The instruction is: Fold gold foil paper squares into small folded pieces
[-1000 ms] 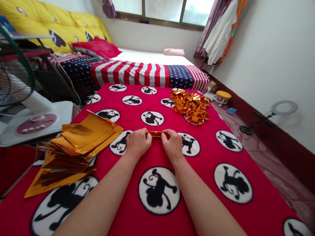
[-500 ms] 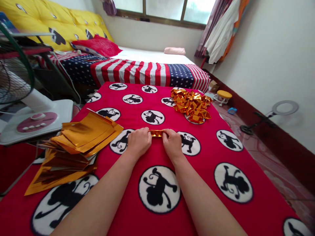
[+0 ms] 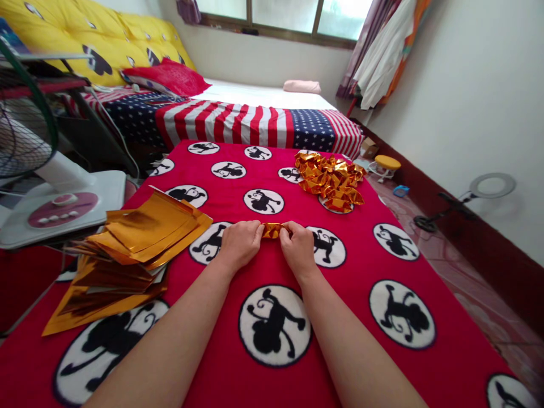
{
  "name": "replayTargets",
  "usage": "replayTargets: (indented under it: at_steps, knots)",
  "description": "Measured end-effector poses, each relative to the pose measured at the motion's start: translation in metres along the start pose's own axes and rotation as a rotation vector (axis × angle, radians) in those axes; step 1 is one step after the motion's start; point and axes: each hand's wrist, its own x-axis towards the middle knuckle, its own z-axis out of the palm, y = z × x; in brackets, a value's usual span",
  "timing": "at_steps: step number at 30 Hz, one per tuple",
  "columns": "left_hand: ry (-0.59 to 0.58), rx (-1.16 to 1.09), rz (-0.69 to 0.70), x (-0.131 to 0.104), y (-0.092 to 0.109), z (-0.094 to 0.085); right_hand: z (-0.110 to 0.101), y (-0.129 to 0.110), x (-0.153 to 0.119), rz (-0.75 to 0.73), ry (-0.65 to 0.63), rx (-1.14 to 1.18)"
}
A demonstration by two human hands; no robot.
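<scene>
Pinching away at either end, the left hand and the right hand grip a narrow folded strip of gold foil paper between them, right around the middle of the red monkey-print tablecloth! Over at the left edge fans a loose stack of gold foil sheets, while near the far right corner glints a heap of folded gold foil pieces.

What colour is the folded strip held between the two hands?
Shiny orange-gold; the folded strip shows best in the head view.
</scene>
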Motion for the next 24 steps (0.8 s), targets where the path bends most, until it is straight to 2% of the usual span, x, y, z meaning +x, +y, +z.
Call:
replayTargets:
  at_steps: [5, 11, 24]
  knots:
    - [0.001, -0.065, -0.018, 0.001, -0.001, 0.000, -0.001, -0.002, -0.001, -0.005, 0.003, 0.020]
    - [0.032, -0.181, -0.116, 0.001, 0.000, 0.000, 0.000, -0.004, -0.004, 0.028, 0.025, 0.122]
    - [0.074, -0.156, -0.236, 0.000, 0.009, 0.000, 0.005, -0.008, -0.009, 0.036, 0.079, 0.161]
